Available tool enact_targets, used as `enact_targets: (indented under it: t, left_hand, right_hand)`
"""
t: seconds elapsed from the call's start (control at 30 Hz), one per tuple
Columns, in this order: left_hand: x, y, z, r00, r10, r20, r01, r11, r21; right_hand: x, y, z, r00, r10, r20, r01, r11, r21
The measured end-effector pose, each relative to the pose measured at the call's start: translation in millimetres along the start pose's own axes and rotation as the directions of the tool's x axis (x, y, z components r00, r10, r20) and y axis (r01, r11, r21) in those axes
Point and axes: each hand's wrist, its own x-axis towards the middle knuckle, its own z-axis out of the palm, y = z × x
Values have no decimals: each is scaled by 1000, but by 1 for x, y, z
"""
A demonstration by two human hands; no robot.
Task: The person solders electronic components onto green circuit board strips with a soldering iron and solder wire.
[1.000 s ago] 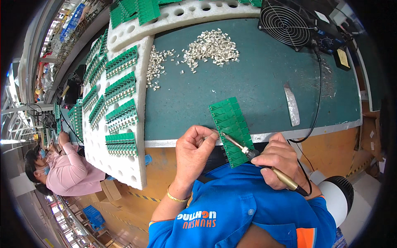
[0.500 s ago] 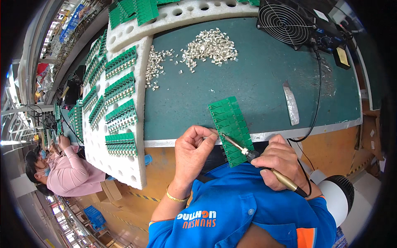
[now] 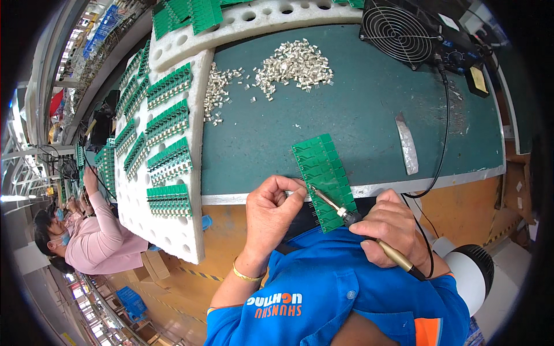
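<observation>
A green circuit board panel (image 3: 326, 158) lies across the front edge of the bench, its near end jutting past the edge. Thin metal pins stick out along its left side. My right hand (image 3: 389, 228) is closed around a soldering iron (image 3: 398, 256). The iron's tip touches, or nearly touches, the left part of the panel. My left hand (image 3: 274, 210) is closed in a pinch at the panel's left edge, close to the tip. Whatever those fingertips hold is too small and hidden to make out.
Small white pin connectors (image 3: 294, 63) lie heaped at the back. White foam blocks (image 3: 196, 173) hold several rows of populated green boards (image 3: 168, 202) on the left. A metal strip (image 3: 406, 144), fan (image 3: 398, 33) and iron's cable (image 3: 445, 132) are at right. A co-worker (image 3: 98, 236) sits far left.
The panel and both my hands have shifted very slightly, with grips unchanged. At far left, the co-worker's arm has risen.
</observation>
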Motion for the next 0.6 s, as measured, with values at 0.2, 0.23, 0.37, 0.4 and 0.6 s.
enact_targets:
  t: [0.2, 0.23, 0.37, 0.4, 0.6]
  left_hand:
    - [1, 0, 2, 1000, 16, -13, -16, 1000, 5]
    - [1, -1, 3, 999, 36, -27, -36, 999, 3]
    - [1, 3, 4, 999, 31, -31, -31, 999, -9]
    - [1, 3, 2, 1000, 10, -19, -10, 1000, -12]
    - [1, 1, 0, 1000, -22, -7, 22, 999, -25]
  right_hand:
    - [1, -2, -1, 1000, -6, 7, 6, 1000, -26]
    - [1, -2, -1, 1000, -9, 6, 9, 1000, -29]
    - [-1, -1, -3, 1000, -5, -22, 5, 1000, -26]
    - [-1, -1, -3, 999, 2, -35, -3, 1000, -24]
    - [-1, 3, -1, 999, 7, -52, -8, 1000, -8]
